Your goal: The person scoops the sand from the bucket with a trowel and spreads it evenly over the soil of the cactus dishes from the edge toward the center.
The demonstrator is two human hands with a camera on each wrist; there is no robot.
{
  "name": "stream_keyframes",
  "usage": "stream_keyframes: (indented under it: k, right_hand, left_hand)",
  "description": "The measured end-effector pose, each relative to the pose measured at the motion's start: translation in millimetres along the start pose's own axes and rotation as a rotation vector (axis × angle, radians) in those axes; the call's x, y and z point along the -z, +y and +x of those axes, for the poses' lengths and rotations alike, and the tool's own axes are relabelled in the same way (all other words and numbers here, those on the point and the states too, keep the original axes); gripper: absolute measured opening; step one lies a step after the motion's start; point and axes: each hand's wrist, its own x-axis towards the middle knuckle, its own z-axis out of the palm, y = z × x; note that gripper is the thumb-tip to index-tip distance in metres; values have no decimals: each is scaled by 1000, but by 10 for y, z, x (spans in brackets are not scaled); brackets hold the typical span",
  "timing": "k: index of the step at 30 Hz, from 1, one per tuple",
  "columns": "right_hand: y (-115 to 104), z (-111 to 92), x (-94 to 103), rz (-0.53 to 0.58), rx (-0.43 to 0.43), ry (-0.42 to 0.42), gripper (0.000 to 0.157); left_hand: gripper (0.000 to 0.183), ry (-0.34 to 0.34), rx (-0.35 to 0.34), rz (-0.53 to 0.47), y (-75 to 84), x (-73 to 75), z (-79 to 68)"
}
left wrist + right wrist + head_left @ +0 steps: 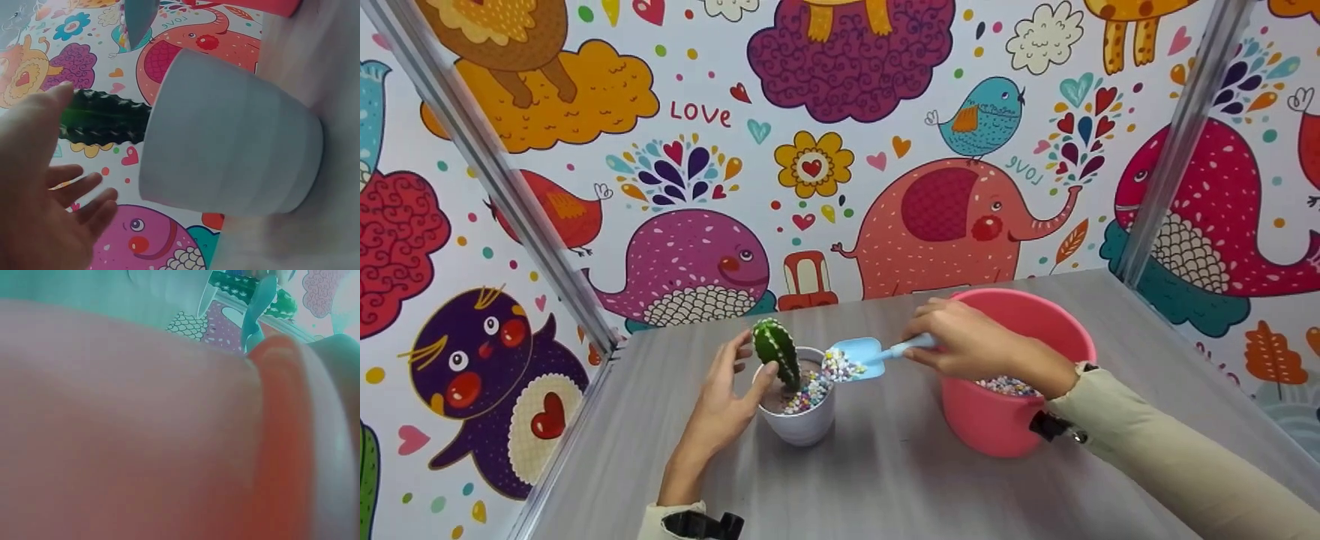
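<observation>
A green cactus (pixel 776 356) stands in a white pot (pixel 799 427), with colored pebbles (pixel 808 396) over part of the soil. My left hand (pixel 718 405) is beside the pot with fingers spread behind the cactus. In the left wrist view its thumb (pixel 63 95) overlaps the cactus tip and the fingers are loosely bent. My right hand (pixel 971 343) grips the handle of a light blue trowel (pixel 871 360). More pebbles (pixel 841 366) lie on its blade, whose tip is at the pot's right rim. In the right wrist view the hand is hidden.
A pink bucket (pixel 990 427) holding more pebbles (pixel 1006 385) stands right of the pot, under my right forearm. The grey table (pixel 877 480) meets a printed wall panel (pixel 810 247) behind. Metal posts (pixel 536 217) rise at both sides.
</observation>
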Motion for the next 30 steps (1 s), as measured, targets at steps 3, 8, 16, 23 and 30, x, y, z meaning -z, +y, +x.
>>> stream_keyframes:
  k: [3,8,16,23,30]
  right_hand:
    - [-28,37,-29,10,-30,-6,21]
    - [-63,95,-87,11,-65,-7,23]
    - [-137,195,-156,-60,-124,12,26]
    - [-194,265,-262,-123,-128,43,21]
    - [-230,337,-340,-188,-115,55,18]
  left_hand:
    - [78,-90,65,6,-53,-48,-27]
    - [102,-210,110,32,-85,-109,-57]
    - [121,-274,64,69,-144,-172,-98]
    - [119,-258,52,95,-153,-199,-111]
    - [117,-251,82,110,-131,-239,-113]
